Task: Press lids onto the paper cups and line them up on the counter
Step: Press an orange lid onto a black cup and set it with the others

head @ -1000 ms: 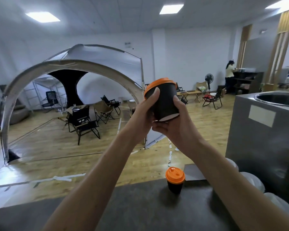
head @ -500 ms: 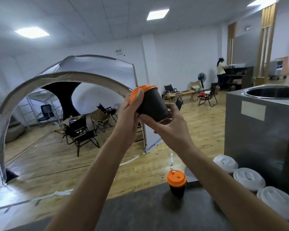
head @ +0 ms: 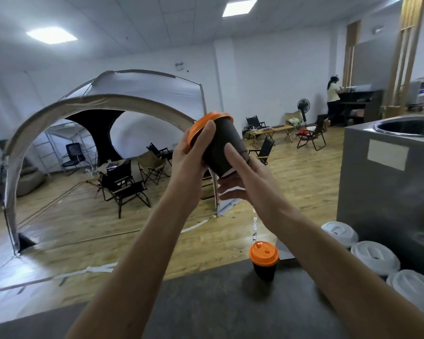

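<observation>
I hold a black paper cup [head: 222,150] in the air at chest height, tilted so its orange lid [head: 201,126] faces up and to the left. My left hand [head: 191,162] wraps the cup's left side, its thumb lying against the lid's rim. Under the cup's base my right hand [head: 245,177] cradles it, thumb along the cup wall. A second black cup with an orange lid [head: 264,259] stands upright on the dark counter [head: 206,304], near its far edge. Three white-lidded cups [head: 375,256] stand in a row at the right.
A grey steel cabinet [head: 387,182] with a round basin rises at the right, right behind the white-lidded cups. Beyond the counter lie a wooden floor, a large tent [head: 103,111], folding chairs and a person at the far right wall.
The cup has tipped further to the left, its lid now turned toward my left hand. The view has shifted, bringing the white-lidded cups into sight.
</observation>
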Tool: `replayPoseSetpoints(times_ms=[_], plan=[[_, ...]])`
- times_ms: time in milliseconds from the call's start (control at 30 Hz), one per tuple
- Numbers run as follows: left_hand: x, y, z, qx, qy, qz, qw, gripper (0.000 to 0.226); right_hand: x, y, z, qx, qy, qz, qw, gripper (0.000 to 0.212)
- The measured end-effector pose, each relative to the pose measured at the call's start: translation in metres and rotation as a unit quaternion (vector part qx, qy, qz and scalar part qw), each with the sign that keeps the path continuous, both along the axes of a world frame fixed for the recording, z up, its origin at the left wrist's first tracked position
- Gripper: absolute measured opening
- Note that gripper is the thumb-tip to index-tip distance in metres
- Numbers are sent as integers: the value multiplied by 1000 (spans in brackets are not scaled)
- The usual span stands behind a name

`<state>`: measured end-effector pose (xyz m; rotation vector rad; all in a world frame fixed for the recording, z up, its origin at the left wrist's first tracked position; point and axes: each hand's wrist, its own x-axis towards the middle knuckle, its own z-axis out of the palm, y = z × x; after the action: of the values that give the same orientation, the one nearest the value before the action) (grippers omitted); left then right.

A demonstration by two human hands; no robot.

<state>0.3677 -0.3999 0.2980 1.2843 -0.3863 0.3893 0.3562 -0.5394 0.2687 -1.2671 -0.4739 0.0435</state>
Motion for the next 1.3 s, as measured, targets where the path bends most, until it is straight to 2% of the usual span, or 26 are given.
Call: replayPoseSetpoints(times_ms=[133, 233, 300, 400, 467, 533, 733, 1033, 1300], plan=[[-5, 1, -2, 14, 24, -75, 997, 94, -5, -3, 2, 63, 75, 107, 989, 71], [-6, 1, -4, 6, 31, -70, 997, 95, -4, -2, -2, 66, 66, 122, 988, 73], [-5, 2, -8, 17, 19, -68, 997, 94, -2, -1, -6, 54, 47, 100, 992, 73], [-2, 6, -17, 35, 19, -53, 998, 94, 4, 0, -14, -5, 21, 10, 1000, 73], [3, 8, -28, 30, 37, -34, 998, 92, 8, 2, -22, -39, 11, -38, 998, 59], [6, 11, -39, 18, 51, -20, 998, 79, 9, 4, -30, -71, 7, -63, 995, 50], [4, 7, -53, -9, 71, -30, 997, 74, 12, 8, -43, -124, 0, -71, 990, 42], [5, 0, -65, -57, 66, -33, 996, 62, 13, 6, -46, -143, -7, -71, 987, 52], [13, -2, -71, -117, 69, -86, 987, 82, 17, -2, -49, -154, -18, -66, 986, 55]])
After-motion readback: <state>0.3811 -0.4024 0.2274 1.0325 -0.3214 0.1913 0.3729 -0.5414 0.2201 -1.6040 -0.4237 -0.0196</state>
